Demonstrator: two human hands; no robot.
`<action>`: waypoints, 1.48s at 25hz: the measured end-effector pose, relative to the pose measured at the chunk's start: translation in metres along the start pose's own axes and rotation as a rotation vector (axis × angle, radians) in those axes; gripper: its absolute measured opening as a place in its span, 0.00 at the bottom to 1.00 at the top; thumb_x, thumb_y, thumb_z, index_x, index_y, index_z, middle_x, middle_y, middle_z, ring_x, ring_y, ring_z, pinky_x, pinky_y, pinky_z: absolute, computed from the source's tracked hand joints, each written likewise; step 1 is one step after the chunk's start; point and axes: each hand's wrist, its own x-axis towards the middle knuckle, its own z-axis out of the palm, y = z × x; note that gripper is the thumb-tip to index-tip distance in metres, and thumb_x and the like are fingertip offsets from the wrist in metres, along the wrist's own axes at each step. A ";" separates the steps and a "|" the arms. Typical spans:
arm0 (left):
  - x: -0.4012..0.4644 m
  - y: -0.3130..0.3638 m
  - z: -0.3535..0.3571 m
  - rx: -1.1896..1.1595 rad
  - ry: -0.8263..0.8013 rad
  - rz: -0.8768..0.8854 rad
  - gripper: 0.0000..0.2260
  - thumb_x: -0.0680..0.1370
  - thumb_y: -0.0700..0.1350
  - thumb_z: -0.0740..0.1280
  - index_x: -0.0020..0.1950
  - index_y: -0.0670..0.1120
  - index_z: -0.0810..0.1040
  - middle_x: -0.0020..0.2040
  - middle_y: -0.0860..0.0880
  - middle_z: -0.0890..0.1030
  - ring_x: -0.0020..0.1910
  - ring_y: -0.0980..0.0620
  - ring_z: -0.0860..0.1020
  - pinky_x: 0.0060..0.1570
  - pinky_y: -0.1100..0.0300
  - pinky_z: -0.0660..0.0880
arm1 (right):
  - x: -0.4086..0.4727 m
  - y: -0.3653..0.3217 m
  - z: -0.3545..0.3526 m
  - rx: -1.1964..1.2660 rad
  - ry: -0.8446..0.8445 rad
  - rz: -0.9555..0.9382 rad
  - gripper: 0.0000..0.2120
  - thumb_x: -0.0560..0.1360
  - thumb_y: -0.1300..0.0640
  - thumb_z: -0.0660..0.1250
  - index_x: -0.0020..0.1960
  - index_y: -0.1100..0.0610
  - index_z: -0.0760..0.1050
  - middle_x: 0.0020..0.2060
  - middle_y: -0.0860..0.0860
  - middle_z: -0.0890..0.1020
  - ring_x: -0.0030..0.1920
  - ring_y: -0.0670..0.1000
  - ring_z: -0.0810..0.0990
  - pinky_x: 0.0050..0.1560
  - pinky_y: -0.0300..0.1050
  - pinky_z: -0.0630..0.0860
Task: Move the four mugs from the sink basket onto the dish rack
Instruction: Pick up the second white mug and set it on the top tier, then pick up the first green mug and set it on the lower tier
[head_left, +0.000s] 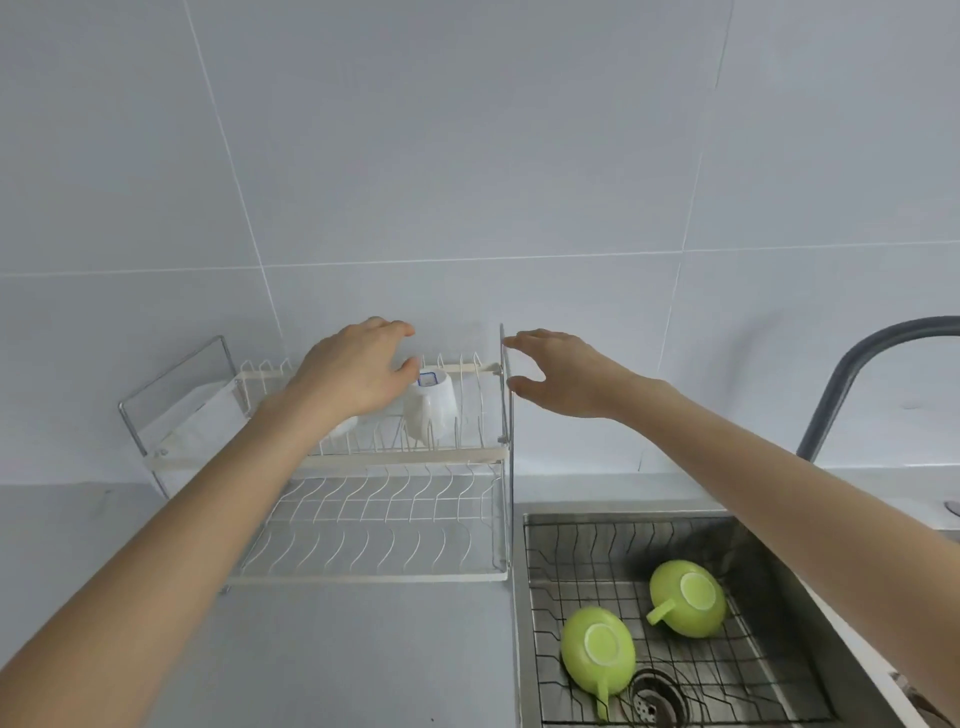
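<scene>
Mugs: two green (598, 650) (687, 597) lie upturned in the basket (540, 571) at 5 o'clock; one white (430, 402) sits on the rack (395, 457). Both hands, left (353, 376) and right (558, 371), hover open, empty. Glazed, rigid, breakable, possibly slick: grip the handle or body.

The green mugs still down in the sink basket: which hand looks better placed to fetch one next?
Probably the right hand. It hangs open and empty beside the dish rack, on the sink's side, above both green mugs. The left hand is farther off, over the white mug.
</scene>
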 end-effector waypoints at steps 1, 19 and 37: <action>-0.001 0.013 0.002 -0.008 -0.002 0.013 0.20 0.78 0.50 0.56 0.70 0.49 0.62 0.72 0.48 0.66 0.68 0.45 0.67 0.62 0.51 0.67 | -0.008 0.010 -0.003 -0.002 -0.005 0.012 0.26 0.79 0.53 0.57 0.74 0.56 0.56 0.74 0.53 0.63 0.74 0.53 0.60 0.72 0.46 0.58; 0.006 0.192 0.082 -0.071 -0.138 0.055 0.22 0.78 0.52 0.55 0.71 0.48 0.60 0.72 0.48 0.66 0.69 0.46 0.66 0.61 0.50 0.68 | -0.093 0.175 0.002 0.058 -0.133 0.119 0.27 0.78 0.53 0.57 0.75 0.55 0.55 0.74 0.53 0.62 0.73 0.54 0.61 0.72 0.48 0.59; -0.009 0.170 0.258 -0.359 -0.576 -0.153 0.27 0.77 0.55 0.58 0.73 0.46 0.57 0.74 0.46 0.62 0.72 0.48 0.63 0.68 0.52 0.63 | -0.082 0.240 0.152 0.419 -0.424 0.339 0.27 0.78 0.51 0.59 0.74 0.57 0.57 0.68 0.58 0.71 0.69 0.56 0.68 0.67 0.46 0.64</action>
